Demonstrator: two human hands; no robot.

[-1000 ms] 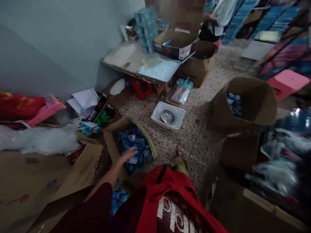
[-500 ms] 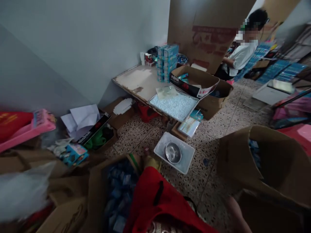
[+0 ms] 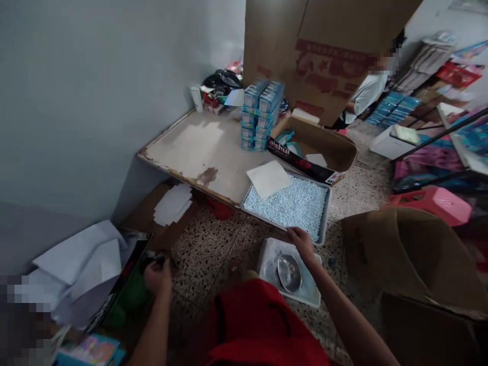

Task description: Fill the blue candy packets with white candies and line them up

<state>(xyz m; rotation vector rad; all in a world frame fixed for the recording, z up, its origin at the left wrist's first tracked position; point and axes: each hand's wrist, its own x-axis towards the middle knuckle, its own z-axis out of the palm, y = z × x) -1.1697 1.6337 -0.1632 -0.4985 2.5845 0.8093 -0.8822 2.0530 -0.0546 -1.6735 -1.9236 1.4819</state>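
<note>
My right hand [image 3: 302, 243] reaches to the near rim of a shallow tray [image 3: 325, 223] filled with pale blue beads [image 3: 297, 201]. Its fingers are curled together at that rim; whether they grip it is hidden. A white card [image 3: 269, 179] lies across the beads. On the left, my left hand [image 3: 157, 277] is closed beside an open carton [image 3: 110, 300] holding something green [image 3: 131, 295]. Something small and dark shows at its fingertips, too blurred to name. Below my right forearm, a metal bowl [image 3: 290, 273] sits in a white plastic tub [image 3: 310, 295] on the floor.
Stacked blue boxes [image 3: 261, 117] and an open carton [image 3: 316, 145] stand on the low table [image 3: 194, 147]. Large cardboard boxes [image 3: 381, 254] and a pink stool [image 3: 438, 203] are at right. White papers [image 3: 87, 259] lie left. Behind a tall cardboard panel [image 3: 320, 56] is another person [image 3: 368, 94].
The view has moved closer to the table. Both my hands have come forward into view, the right one to the bead tray's rim. The box of blue packets at my lap is out of view.
</note>
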